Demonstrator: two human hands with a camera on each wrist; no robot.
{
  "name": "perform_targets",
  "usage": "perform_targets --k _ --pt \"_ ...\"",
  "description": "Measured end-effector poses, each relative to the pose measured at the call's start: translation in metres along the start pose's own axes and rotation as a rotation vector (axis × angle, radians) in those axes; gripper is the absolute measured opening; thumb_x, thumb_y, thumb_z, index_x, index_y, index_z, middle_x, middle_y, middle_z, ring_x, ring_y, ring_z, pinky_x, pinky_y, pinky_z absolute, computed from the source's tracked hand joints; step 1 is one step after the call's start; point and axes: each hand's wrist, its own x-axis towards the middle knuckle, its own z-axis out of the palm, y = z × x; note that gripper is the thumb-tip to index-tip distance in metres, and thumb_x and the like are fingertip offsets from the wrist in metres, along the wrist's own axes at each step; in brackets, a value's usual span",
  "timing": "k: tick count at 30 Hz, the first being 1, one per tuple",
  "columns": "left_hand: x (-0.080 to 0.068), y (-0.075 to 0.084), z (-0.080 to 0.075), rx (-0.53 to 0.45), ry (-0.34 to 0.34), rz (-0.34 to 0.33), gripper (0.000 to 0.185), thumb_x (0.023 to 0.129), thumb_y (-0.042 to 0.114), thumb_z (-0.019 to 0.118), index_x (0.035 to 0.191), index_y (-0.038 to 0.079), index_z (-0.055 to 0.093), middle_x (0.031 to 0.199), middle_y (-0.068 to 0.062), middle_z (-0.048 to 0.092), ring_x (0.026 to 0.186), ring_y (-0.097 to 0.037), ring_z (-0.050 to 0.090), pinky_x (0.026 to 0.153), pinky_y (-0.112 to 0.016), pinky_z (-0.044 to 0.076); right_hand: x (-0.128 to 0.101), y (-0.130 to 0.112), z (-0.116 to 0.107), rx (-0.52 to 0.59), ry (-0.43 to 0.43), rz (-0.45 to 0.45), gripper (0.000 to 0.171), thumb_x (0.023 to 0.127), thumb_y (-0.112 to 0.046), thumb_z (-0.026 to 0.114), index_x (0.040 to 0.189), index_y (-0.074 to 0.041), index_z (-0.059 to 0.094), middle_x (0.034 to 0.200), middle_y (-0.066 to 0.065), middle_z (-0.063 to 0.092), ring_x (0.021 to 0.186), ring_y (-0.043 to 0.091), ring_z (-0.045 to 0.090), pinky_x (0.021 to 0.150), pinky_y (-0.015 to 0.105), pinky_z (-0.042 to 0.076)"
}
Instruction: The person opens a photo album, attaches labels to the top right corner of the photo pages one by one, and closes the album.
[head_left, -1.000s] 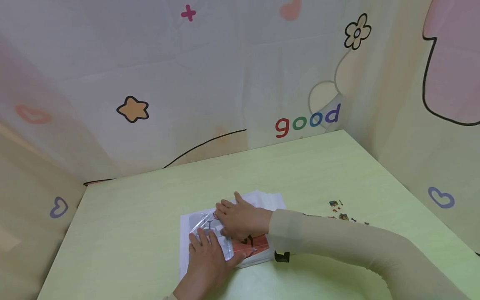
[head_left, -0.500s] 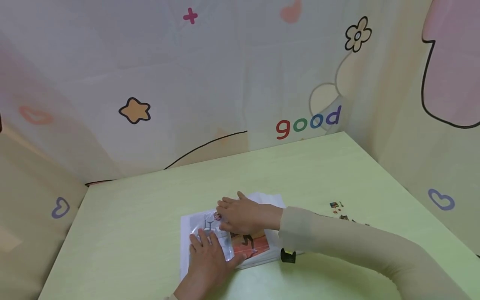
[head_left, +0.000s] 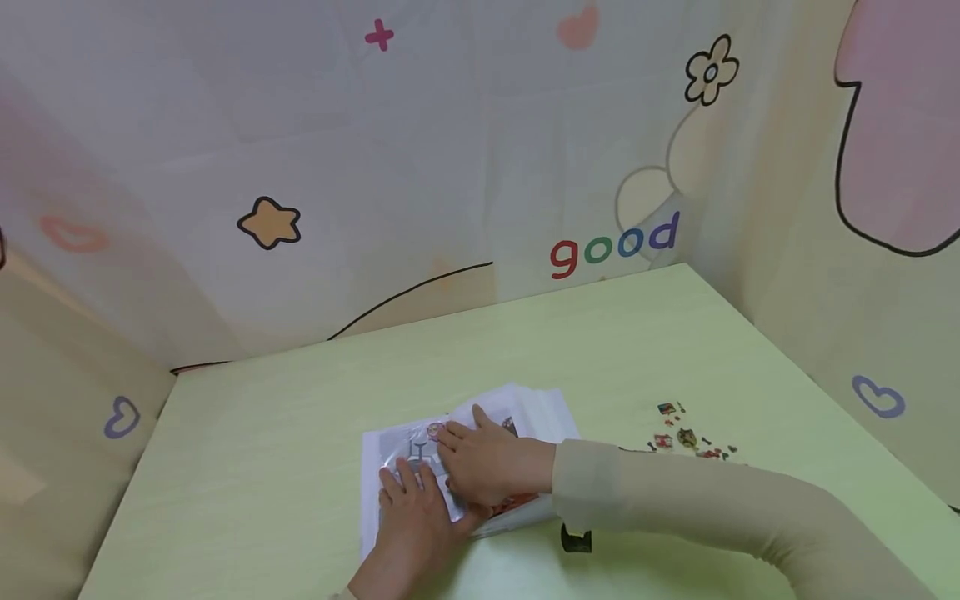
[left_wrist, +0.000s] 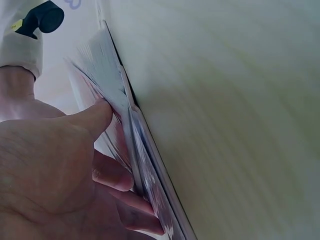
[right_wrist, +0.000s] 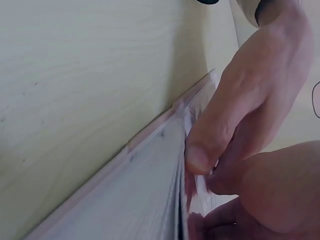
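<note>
Lower centre of the head view: a stack of plastic sleeves (head_left: 480, 454) holding printed sheets, lying flat on the pale green table (head_left: 300, 433); topmost sleeve clear and glossy, a grey printed figure and a small round pink sticker (head_left: 434, 430) showing through it at the upper left of the stack; a red-orange print partly visible beneath the right wrist. Left hand (head_left: 416, 521): entering from the bottom edge, fingers extended and pressed flat on the near left part of the stack; in the left wrist view the thumb (left_wrist: 95, 117) lies against the fanned sleeve edges. Right hand (head_left: 483, 462): reaching in from the right in a beige sleeve, fingers spread and pressed on the top sleeve just beside the sticker; in the right wrist view the thumb (right_wrist: 210, 145) bears on the stack's edge. Right of the stack, well apart: a scatter of small coloured stickers (head_left: 686, 435). Near the right forearm: a small black object (head_left: 576, 540), kind not discernible. Backdrop: cartoon-printed cloth (head_left: 615, 246) reading "good".
</note>
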Motion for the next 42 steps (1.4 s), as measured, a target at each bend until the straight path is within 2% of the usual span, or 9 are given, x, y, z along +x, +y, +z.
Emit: perform_targets --k 6,16,23,31,37,42 --pt "0.000 -0.002 0.002 0.003 0.015 -0.025 0.112 0.083 0.075 0.067 0.138 -0.021 0.048 0.143 -0.049 0.039 0.134 -0.068 0.034 0.105 -0.069 0.039 0.007 0.002 0.002 -0.003 -0.008 0.004 0.061 0.110 -0.048 0.041 0.160 -0.014 0.039 0.168 0.000 0.027 0.155 0.018 0.024 0.122 0.055 0.023" --pt "-0.001 0.000 0.002 0.012 0.024 -0.010 0.113 0.083 0.076 0.066 0.137 -0.021 0.048 0.143 -0.049 0.039 0.132 -0.068 0.036 0.105 -0.068 0.039 0.015 0.010 0.004 0.012 -0.020 0.050 0.063 0.108 -0.047 0.046 0.162 -0.016 0.035 0.168 -0.001 0.030 0.155 0.018 0.022 0.123 0.055 0.020" --pt "0.000 0.000 0.000 0.038 0.000 -0.015 0.113 0.085 0.077 0.063 0.139 -0.021 0.047 0.145 -0.049 0.037 0.133 -0.068 0.035 0.106 -0.067 0.039 0.018 0.016 0.002 0.012 -0.020 0.036 0.064 0.109 -0.049 0.044 0.162 -0.016 0.035 0.168 0.000 0.030 0.156 0.019 0.022 0.123 0.056 0.019" --pt "0.001 0.002 -0.001 0.022 -0.061 -0.048 0.112 0.085 0.075 0.064 0.142 -0.019 0.045 0.149 -0.047 0.034 0.137 -0.067 0.031 0.109 -0.068 0.036 0.025 0.026 0.003 0.076 0.010 0.051 0.069 0.107 -0.053 0.047 0.160 -0.011 0.039 0.166 0.003 0.034 0.154 0.022 0.027 0.122 0.056 0.022" --pt "0.001 0.004 -0.002 0.062 -0.018 -0.025 0.111 0.085 0.076 0.064 0.139 -0.019 0.049 0.145 -0.047 0.039 0.133 -0.066 0.037 0.107 -0.064 0.041 0.027 0.031 0.002 0.137 -0.035 0.070 0.073 0.105 -0.056 0.049 0.163 -0.014 0.034 0.168 0.001 0.028 0.155 0.020 0.023 0.123 0.055 0.020" --pt "0.001 0.005 -0.002 0.075 0.001 -0.022 0.111 0.083 0.076 0.066 0.136 -0.020 0.051 0.141 -0.047 0.043 0.130 -0.066 0.039 0.105 -0.064 0.042 0.027 0.031 0.003 0.134 -0.044 0.075 0.074 0.104 -0.056 0.050 0.163 -0.016 0.032 0.169 0.000 0.027 0.156 0.019 0.022 0.123 0.054 0.021"
